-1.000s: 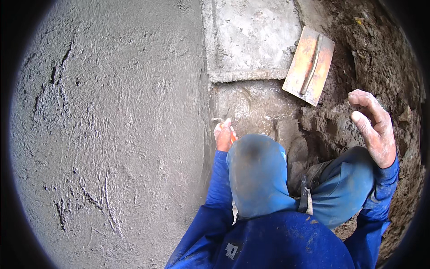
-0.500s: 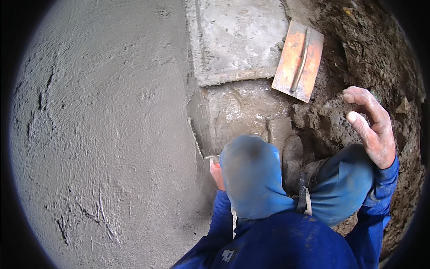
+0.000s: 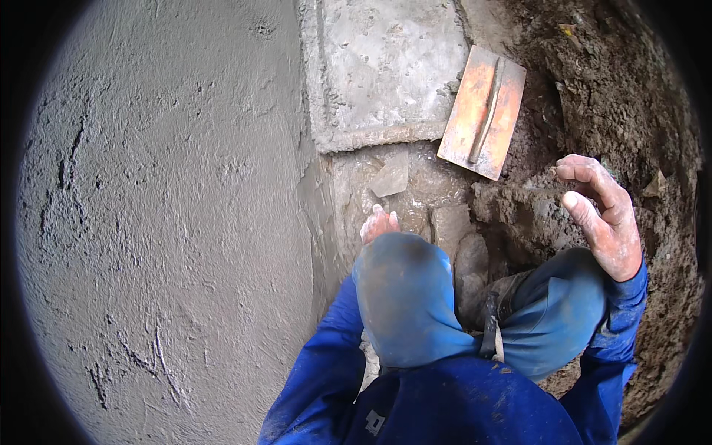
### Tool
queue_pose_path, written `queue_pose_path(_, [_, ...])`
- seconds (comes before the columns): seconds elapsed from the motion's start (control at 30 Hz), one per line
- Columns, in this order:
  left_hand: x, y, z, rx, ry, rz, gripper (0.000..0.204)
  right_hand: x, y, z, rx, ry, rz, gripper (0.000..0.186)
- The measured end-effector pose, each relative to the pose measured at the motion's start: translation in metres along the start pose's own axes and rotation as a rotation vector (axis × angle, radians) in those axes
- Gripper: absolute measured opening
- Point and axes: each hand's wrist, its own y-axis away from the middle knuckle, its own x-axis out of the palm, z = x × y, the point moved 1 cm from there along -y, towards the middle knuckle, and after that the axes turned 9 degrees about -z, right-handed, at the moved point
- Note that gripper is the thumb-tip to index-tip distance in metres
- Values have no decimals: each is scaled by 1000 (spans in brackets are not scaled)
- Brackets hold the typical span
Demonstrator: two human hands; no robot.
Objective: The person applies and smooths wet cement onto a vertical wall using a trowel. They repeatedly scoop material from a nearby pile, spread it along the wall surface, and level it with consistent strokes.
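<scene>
My left hand (image 3: 380, 225) shows only in part beyond my bent knee, its fingers closed. Just ahead of it is the flat grey blade of a small trowel (image 3: 391, 176), over the wet ledge; the knee hides the handle and most of the grip. To the left rises fresh grey mortar (image 3: 185, 193), smooth in places and rough in others. My right hand (image 3: 604, 215) hovers above the muddy soil on the right. It holds nothing, with fingers loosely curled and the thumb apart from them.
A rectangular orange-brown hand float (image 3: 504, 111) with a long bar handle lies between a pale concrete slab (image 3: 393, 59) and dark lumpy soil (image 3: 615, 96). My blue-clad knees (image 3: 404, 304) stand between my arms. Stones (image 3: 471, 271) sit beside the nearer knee.
My left hand has moved forward and slightly right, away from the mortar's edge. The trowel blade now shows over the wet ledge. The right hand keeps its pose; the whole view has shifted slightly.
</scene>
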Motion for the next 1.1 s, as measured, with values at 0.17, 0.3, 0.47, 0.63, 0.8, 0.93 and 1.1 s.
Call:
queue_pose_path(0.17, [13, -67, -22, -221, -25, 172, 41, 1, -1, 1, 2, 17, 11, 26])
queue_pose_path(0.3, [14, -48, -4, -252, 3, 129, 41, 0, 1, -1, 3, 14, 13, 26])
queue_pose_path(0.47, [29, -52, 1, -279, -36, 94, 44, 2, 0, 0, -12, 33, 32, 26])
queue_pose_path(0.63, [62, -77, 12, -286, 57, 38, 45, 0, 3, 6, -7, 26, 23, 25])
queue_pose_path(0.8, [55, -70, 42, -226, -102, -88, 36, 2, 5, -2, 1, 4, 20, 25])
queue_pose_path(0.93, [10, -31, 20, -353, -94, -192, 39, 2, 4, 6, -28, 32, 35, 25])
queue_pose_path(1.1, [-18, 1, 24, -578, -5, -216, 47, 8, 2, 4, -21, -1, 40, 26])
